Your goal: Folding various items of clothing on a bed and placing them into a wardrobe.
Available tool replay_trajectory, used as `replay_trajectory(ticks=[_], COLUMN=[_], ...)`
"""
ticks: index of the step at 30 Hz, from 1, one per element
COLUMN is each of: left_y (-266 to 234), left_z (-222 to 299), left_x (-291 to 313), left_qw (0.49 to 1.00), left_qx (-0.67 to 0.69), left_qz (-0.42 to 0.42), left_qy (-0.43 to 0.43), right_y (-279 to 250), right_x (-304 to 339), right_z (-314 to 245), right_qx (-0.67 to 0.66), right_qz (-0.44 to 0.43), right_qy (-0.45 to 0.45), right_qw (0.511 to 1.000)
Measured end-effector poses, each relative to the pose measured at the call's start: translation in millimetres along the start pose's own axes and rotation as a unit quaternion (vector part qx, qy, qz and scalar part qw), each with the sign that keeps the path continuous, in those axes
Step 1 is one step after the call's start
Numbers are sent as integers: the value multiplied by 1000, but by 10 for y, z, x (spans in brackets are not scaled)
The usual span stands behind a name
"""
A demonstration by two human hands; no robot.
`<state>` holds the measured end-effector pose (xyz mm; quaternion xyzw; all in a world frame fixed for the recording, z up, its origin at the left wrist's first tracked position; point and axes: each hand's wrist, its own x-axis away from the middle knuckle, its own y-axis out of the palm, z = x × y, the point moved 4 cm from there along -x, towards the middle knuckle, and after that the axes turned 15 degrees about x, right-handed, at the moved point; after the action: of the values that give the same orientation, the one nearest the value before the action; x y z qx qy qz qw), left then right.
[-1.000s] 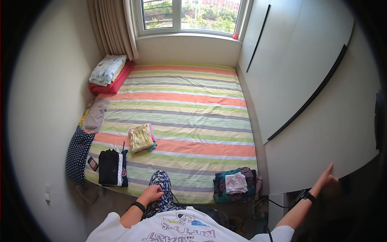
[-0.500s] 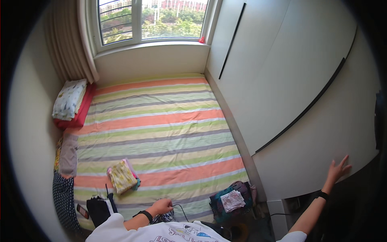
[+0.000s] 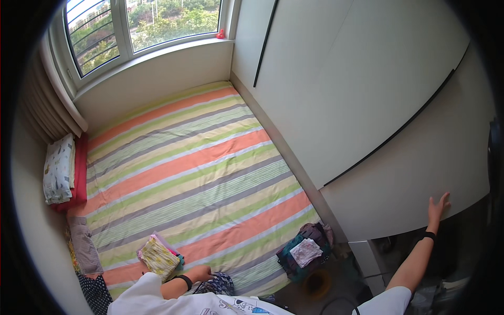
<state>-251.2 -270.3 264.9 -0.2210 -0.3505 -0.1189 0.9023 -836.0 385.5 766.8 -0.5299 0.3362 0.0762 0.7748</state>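
My right hand point(image 3: 438, 208) reaches out to the right with its fingers spread, at the lower edge of a pale wardrobe door point(image 3: 404, 178); it seems to rest on the panel. In front of my body, over the bed's near side, my left hand point(image 3: 198, 273) is closed. What it holds, if anything, is hidden. Dark blue and white patterned cloth point(image 3: 219, 284) shows just beside and below it. Left of that hand lies a small folded stack of clothes, yellow-patterned on top point(image 3: 159, 257), with pink and teal layers beneath.
A striped sheet point(image 3: 184, 157) covers the bed. Dark folded clothes with a small pale cloth point(image 3: 305, 253) on top sit at its near right corner. Folded bedding point(image 3: 59, 168) stands by the left wall. Beneath the wardrobe door is a dark opening. A window point(image 3: 173, 26) is at the back.
The view has swung to the right, so the bed and window appear tilted and further left. My right hand stays at the door's lower edge, its fingers still spread. My left hand remains closed.
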Motion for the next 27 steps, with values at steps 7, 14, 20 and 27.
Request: replay_trajectory(ticks=[7, 14, 20, 27], left_y=[-68, -230, -380, -343], left_z=[-68, -275, -119, -343], left_x=[-31, -23, -60, -279], left_qw=[1000, 996, 997, 995], left_qx=[-24, -67, -64, -65], left_qz=[-15, -49, -33, -74], left_qy=[1, -20, -16, -23], right_y=[-8, -99, -133, -122], right_x=[-54, -41, 57, 34], right_z=[55, 46, 0, -26], right_qx=[-28, -34, -66, -32], right_qz=[-6, -41, -65, -57], right_qy=[4, -9, 54, 9], right_qw=[1000, 999, 994, 998])
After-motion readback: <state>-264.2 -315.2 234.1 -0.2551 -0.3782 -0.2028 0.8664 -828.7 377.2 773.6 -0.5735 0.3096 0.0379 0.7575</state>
